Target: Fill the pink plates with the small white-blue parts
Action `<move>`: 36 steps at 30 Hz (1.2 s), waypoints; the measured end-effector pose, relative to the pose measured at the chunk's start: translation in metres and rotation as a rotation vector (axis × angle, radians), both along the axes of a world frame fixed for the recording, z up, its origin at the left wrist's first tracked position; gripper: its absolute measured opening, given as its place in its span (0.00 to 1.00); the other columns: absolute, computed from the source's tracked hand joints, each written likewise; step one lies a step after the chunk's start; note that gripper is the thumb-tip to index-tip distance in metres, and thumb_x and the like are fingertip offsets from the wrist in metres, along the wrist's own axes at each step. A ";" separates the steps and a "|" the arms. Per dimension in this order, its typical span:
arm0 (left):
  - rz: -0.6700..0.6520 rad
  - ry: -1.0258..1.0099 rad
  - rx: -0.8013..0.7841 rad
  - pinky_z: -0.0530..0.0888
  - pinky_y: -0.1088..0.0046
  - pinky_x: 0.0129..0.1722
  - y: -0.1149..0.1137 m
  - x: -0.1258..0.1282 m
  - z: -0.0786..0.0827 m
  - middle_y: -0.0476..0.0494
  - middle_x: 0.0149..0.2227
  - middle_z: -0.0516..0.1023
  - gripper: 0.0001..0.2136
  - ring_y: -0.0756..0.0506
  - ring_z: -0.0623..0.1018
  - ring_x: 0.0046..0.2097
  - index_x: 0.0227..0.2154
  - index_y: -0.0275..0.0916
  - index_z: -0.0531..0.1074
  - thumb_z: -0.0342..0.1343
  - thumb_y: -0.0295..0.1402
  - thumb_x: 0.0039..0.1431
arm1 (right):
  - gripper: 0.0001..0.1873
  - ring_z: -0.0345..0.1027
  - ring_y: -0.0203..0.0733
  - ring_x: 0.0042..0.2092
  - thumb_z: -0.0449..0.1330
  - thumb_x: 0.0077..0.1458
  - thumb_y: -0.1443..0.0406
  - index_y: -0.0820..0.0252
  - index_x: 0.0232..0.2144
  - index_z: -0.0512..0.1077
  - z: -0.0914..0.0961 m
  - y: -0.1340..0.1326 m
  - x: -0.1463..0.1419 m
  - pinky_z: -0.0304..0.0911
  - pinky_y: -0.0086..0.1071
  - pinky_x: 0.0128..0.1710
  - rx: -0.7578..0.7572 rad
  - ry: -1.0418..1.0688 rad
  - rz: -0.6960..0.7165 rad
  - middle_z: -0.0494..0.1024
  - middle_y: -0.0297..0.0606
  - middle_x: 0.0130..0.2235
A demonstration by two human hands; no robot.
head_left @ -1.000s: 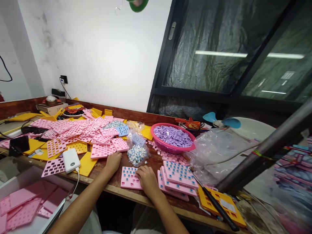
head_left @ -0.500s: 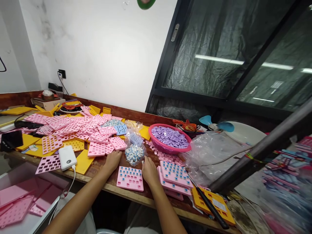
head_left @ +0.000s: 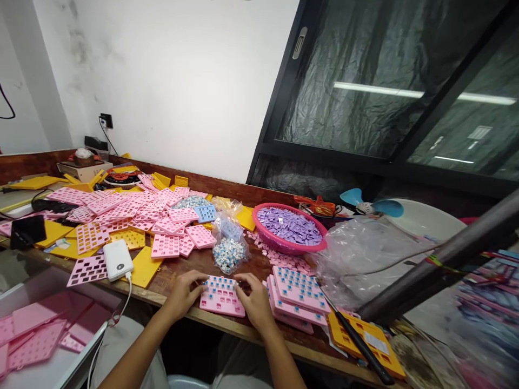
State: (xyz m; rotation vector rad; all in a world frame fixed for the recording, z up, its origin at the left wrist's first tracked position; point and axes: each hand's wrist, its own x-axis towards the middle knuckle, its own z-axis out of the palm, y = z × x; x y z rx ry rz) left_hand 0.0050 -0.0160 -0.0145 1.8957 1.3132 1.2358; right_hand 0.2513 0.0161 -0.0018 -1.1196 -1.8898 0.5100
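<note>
A pink grid tray point(head_left: 221, 297) with blue-topped pieces set in its cells lies flat near the front edge of the wooden bench point(head_left: 211, 324). My left hand point(head_left: 183, 292) rests at its left side, fingers curled onto the top left corner. My right hand point(head_left: 253, 299) sits at its right side, fingertips bent onto the top edge. Both hands touch the tray. Just beyond it stands a clear bag of small blue-and-white pieces point(head_left: 228, 250).
A stack of filled pink trays point(head_left: 298, 294) lies right of my hands, with a yellow tray point(head_left: 367, 340) and a black rod point(head_left: 357, 343) beyond. A pink basket of purple pieces point(head_left: 288, 227), heaps of empty pink and yellow trays point(head_left: 133, 216), a white power bank point(head_left: 117, 260) and crumpled plastic point(head_left: 365, 254) crowd the bench.
My left hand came off the bench beside the empty trays and moved right onto the tray's left corner. My right hand drew back from the bag to the tray's right edge.
</note>
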 end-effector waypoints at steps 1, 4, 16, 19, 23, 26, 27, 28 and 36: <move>-0.007 0.001 -0.002 0.73 0.71 0.42 -0.009 0.001 -0.002 0.42 0.42 0.80 0.10 0.45 0.78 0.40 0.44 0.42 0.79 0.58 0.34 0.63 | 0.09 0.74 0.47 0.41 0.59 0.60 0.64 0.55 0.42 0.77 -0.002 -0.009 -0.003 0.70 0.36 0.40 -0.015 0.023 0.034 0.80 0.43 0.42; -0.012 0.039 -0.025 0.71 0.71 0.40 -0.020 0.004 -0.007 0.43 0.37 0.78 0.08 0.45 0.76 0.38 0.40 0.41 0.80 0.59 0.35 0.61 | 0.07 0.73 0.46 0.44 0.61 0.59 0.66 0.55 0.40 0.77 -0.005 -0.022 -0.014 0.69 0.37 0.46 -0.022 -0.003 0.123 0.79 0.41 0.42; -0.061 0.040 -0.262 0.60 0.77 0.26 -0.010 0.007 -0.012 0.54 0.25 0.72 0.17 0.51 0.69 0.27 0.32 0.36 0.77 0.73 0.38 0.40 | 0.10 0.74 0.45 0.45 0.57 0.65 0.64 0.55 0.39 0.79 -0.014 -0.016 -0.021 0.68 0.37 0.48 0.071 -0.121 0.218 0.80 0.42 0.42; -0.079 0.046 -0.245 0.62 0.76 0.28 -0.013 0.004 -0.011 0.53 0.27 0.73 0.17 0.50 0.70 0.28 0.35 0.36 0.78 0.72 0.38 0.42 | 0.08 0.74 0.45 0.44 0.59 0.63 0.66 0.55 0.37 0.79 -0.016 -0.016 -0.021 0.69 0.37 0.46 0.049 -0.076 0.229 0.80 0.41 0.40; -0.133 0.060 -0.186 0.66 0.75 0.32 -0.018 -0.003 -0.007 0.48 0.31 0.77 0.10 0.48 0.73 0.32 0.37 0.38 0.80 0.63 0.38 0.56 | 0.07 0.74 0.45 0.44 0.61 0.58 0.70 0.55 0.35 0.79 -0.015 -0.013 -0.022 0.68 0.39 0.48 0.061 -0.025 0.236 0.81 0.40 0.40; -0.143 0.075 -0.143 0.67 0.73 0.36 -0.020 -0.006 -0.006 0.46 0.34 0.79 0.09 0.47 0.75 0.35 0.37 0.40 0.81 0.61 0.38 0.60 | 0.09 0.74 0.46 0.46 0.61 0.57 0.72 0.55 0.35 0.79 -0.015 -0.012 -0.024 0.67 0.41 0.50 0.066 -0.012 0.248 0.82 0.39 0.41; -0.132 0.080 -0.131 0.67 0.73 0.37 -0.021 -0.006 -0.006 0.46 0.34 0.79 0.09 0.47 0.76 0.36 0.37 0.40 0.81 0.61 0.38 0.60 | 0.09 0.74 0.46 0.46 0.61 0.57 0.71 0.54 0.35 0.79 -0.015 -0.012 -0.024 0.67 0.41 0.50 0.061 -0.013 0.254 0.82 0.39 0.41; -0.117 0.086 -0.119 0.68 0.73 0.37 -0.020 -0.005 -0.006 0.46 0.34 0.78 0.08 0.46 0.76 0.36 0.36 0.40 0.81 0.61 0.38 0.60 | 0.09 0.74 0.46 0.47 0.61 0.57 0.71 0.54 0.36 0.79 -0.015 -0.012 -0.024 0.67 0.41 0.51 0.054 -0.016 0.257 0.82 0.39 0.42; -0.085 0.222 -0.027 0.69 0.71 0.40 -0.028 0.000 -0.006 0.44 0.36 0.76 0.10 0.45 0.76 0.38 0.37 0.42 0.81 0.55 0.37 0.66 | 0.10 0.75 0.45 0.46 0.61 0.57 0.71 0.54 0.40 0.79 -0.019 -0.010 -0.023 0.68 0.39 0.49 0.015 0.001 0.215 0.82 0.39 0.43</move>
